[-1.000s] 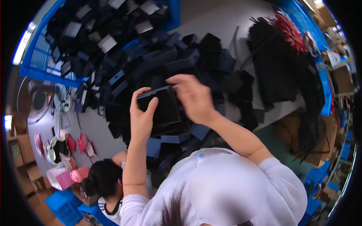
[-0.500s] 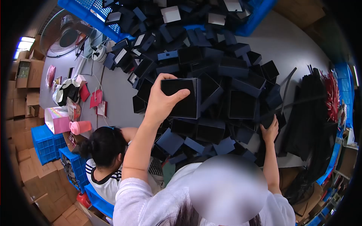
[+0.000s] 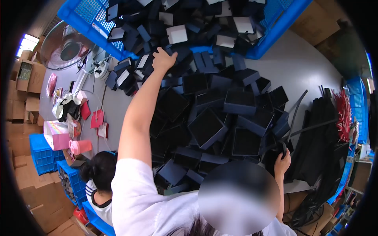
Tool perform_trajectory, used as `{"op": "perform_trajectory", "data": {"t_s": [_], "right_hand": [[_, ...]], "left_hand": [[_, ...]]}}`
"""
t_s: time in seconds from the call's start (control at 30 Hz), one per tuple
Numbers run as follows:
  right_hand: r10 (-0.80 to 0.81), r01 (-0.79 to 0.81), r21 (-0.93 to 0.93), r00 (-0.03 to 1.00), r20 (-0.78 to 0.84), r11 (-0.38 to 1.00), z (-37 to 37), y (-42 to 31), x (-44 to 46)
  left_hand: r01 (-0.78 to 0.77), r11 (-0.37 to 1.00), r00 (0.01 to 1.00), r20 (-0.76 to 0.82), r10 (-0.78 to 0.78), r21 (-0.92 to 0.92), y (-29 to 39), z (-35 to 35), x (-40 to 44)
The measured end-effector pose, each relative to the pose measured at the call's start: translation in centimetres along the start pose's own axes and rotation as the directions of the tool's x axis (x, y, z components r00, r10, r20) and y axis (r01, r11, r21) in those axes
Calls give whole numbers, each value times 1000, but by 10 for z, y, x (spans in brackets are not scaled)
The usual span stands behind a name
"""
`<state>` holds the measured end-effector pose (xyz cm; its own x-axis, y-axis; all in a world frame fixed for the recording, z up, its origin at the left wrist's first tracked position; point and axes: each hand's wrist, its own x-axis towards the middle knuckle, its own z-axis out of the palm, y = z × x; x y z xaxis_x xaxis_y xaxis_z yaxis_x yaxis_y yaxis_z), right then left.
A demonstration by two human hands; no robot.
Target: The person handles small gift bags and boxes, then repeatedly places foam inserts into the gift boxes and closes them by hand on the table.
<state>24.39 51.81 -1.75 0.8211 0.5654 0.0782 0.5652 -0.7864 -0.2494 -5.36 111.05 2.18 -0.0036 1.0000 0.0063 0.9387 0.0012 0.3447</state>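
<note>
My left hand (image 3: 163,61) is stretched out over the far part of the pile, just short of the blue crate (image 3: 252,55). Its fingers are apart over small dark boxes, and I see nothing held in it. Low on the right, my right hand (image 3: 283,160) is closed round a black strip (image 3: 284,149), partly hidden by the fingers. Between the hands lies a heap of open dark-blue boxes with black insides, among them a tilted box (image 3: 207,128) and an upturned one (image 3: 247,141) nearer the right hand.
Black strips of material (image 3: 319,137) hang over the right table edge beside a red bundle (image 3: 343,118). At left stand a fan (image 3: 70,51), a pink cup (image 3: 80,147) and red pieces (image 3: 97,118). Another person (image 3: 99,173) sits at lower left.
My left hand has let go of the dark-blue box, now lying in the heap, and reached away toward the crate. My right hand has moved slightly down. The view has shifted.
</note>
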Motion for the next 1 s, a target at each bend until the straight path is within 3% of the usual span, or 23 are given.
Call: {"op": "perform_trajectory", "data": {"t_s": [0.07, 0.13, 0.2, 0.23, 0.27, 0.3, 0.33, 0.4, 0.43, 0.47, 0.53, 0.6, 0.67, 0.73, 0.77, 0.8, 0.87, 1.0], "right_hand": [[-40, 60, 130, 987, -154, 990, -16, -12, 3], [-7, 47, 191, 978, -209, 980, -40, -27, 2], [168, -34, 495, 958, -230, 868, -60, -36, -2], [229, -50, 532, 933, -276, 845, -69, -43, -2], [179, 26, 495, 914, -363, 869, -65, -26, 0], [222, 12, 565, 913, -343, 825, -69, -26, 2], [262, -3, 632, 912, -317, 775, -76, -31, 6], [258, 21, 812, 943, -209, 584, -92, -63, 17], [216, 42, 900, 965, -150, 434, -104, -93, 21], [191, 72, 926, 970, -152, 370, -114, -123, 25], [10, 228, 829, 963, -271, 511, -130, -171, 33], [-134, 205, 912, 977, -167, 354, -151, -219, 31], [-340, 274, 927, 923, -179, 255, -166, -259, 31], [-510, 249, 943, 854, -106, 220, -174, -277, 30], [-537, 189, 948, 843, -23, 255, -175, -280, 28], [-578, 412, 812, 808, -115, 414, -175, -276, 32], [-622, 723, 556, 667, -410, 410, -170, -274, 37], [-497, 637, 639, 759, -420, 431, -154, -265, 35]], "left_hand": [[-99, 992, 993, -58, 104, 82, 6, 19, 6], [-16, 995, 999, 42, 11, 102, 6, 35, 19], [13, 996, 999, 47, -17, 91, 2, 37, 15], [69, 997, 997, -20, -70, -45, -5, 35, 14], [117, 976, 988, -80, -133, -182, -13, 30, 13], [53, 949, 977, -179, -113, -311, -16, 14, 10], [-93, 928, 956, -293, -18, -360, -22, -2, 10], [-217, 740, 976, -164, 144, -637, -21, -50, -14], [-285, 686, 954, -133, 267, -670, -13, -78, -41], [-347, 620, 914, -106, 391, -704, -1, -105, -72], [-467, 563, 817, -88, 570, -682, 24, -150, -146], [-488, 512, 741, -26, 671, -707, 42, -171, -204], [-419, 470, 686, 69, 724, -777, 58, -183, -248], [-444, 374, 635, 9, 772, -815, 70, -180, -276], [-416, 319, 634, -20, 773, -851, 74, -177, -286], [-388, 263, 635, -49, 771, -883, 78, -174, -294], [-287, 212, 649, -27, 760, -934, 85, -170, -307], [-283, 243, 682, -17, 731, -928, 98, -168, -329]]}}
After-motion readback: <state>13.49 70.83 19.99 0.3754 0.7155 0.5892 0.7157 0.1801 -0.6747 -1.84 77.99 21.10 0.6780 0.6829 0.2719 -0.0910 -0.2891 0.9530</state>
